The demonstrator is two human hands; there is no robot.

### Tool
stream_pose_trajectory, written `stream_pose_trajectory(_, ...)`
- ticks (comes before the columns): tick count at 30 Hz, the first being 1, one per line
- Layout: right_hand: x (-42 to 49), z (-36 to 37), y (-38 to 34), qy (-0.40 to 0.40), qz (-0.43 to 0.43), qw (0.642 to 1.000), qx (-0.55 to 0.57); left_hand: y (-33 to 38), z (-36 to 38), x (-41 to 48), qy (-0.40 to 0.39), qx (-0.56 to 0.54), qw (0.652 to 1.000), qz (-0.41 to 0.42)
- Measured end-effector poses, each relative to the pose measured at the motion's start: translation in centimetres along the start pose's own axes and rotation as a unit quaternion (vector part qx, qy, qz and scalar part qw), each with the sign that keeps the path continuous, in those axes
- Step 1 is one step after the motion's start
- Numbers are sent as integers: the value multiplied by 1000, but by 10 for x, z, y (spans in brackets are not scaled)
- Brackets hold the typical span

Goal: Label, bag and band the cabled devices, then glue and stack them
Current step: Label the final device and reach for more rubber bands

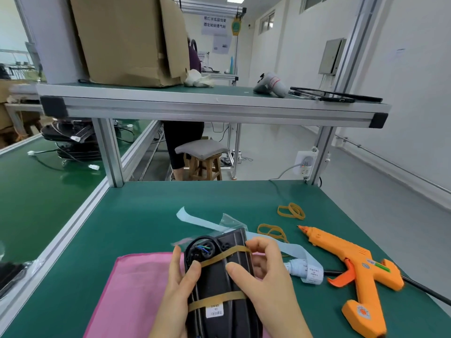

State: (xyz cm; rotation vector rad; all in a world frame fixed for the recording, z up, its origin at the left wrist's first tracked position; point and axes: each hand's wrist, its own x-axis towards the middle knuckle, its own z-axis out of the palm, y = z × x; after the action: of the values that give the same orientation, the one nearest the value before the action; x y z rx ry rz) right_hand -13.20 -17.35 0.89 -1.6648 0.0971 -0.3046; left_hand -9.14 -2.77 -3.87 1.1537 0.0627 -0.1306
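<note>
A black cabled device [217,276] in a clear bag lies lengthwise over a pink cloth [136,289] at the table's near edge. A white label [214,311] is stuck near its close end. Two tan rubber bands cross it: one [217,300] near the label, another [219,256] slanting over the far end. My left hand [178,291] grips the device's left side, thumb on the far band. My right hand [266,276] pinches that band at the right edge, thumb resting on the device. An orange glue gun [353,272] lies to the right.
Loose rubber bands [291,211] [272,231] lie beyond the glue gun. A pale backing strip [202,222] and a white connector with a tag [305,269] sit right of the device. A raised shelf [214,106] carries a cardboard box [127,37]. A stool [202,157] stands behind the table.
</note>
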Motion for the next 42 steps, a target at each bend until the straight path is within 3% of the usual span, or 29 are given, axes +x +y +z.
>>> stream_pose_trajectory(15,7,-8,18,41,-44,995,-78,-3,2,2,29,52,998,6)
stream_pose_trajectory(20,9,-14,26,19,41,999,-2,4,6,3,38,90,995,16)
stream_pose_trajectory(31,14,-22,33,-12,85,996,-32,8,-2,6,11,145,989,-3)
stream_pose_trajectory(34,16,-20,36,-43,169,982,70,10,0,7,9,151,988,-20)
stream_pose_trajectory(36,18,-17,35,-92,240,949,182,12,0,8,4,137,990,-40)
stream_pose_trajectory(39,22,-14,32,-110,245,923,274,18,-2,8,-4,65,996,-67)
stream_pose_trajectory(42,23,-11,30,-100,250,900,343,29,-1,2,-69,-4,994,-88)
